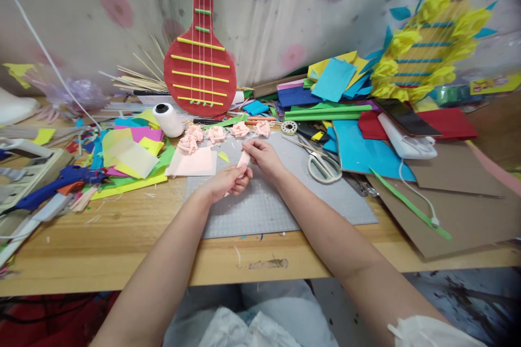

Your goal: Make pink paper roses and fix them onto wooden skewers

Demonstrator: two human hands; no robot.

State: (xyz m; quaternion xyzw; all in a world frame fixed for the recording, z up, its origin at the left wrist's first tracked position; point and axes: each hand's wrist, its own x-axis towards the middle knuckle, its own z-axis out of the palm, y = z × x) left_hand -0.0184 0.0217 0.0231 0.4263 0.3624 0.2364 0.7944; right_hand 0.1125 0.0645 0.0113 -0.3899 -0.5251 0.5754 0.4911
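Pinching a pink paper strip (243,159) mid-frame in the fingers (249,147) of left hand (228,181) and right hand (265,159), above a grey mat (260,211).

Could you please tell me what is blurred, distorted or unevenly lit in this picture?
In the head view, the right edge darkens; the yellow-flowered instrument near it looks stretched, probably by a wide lens; the curtain looks soft; the pink strip shows little fine detail.
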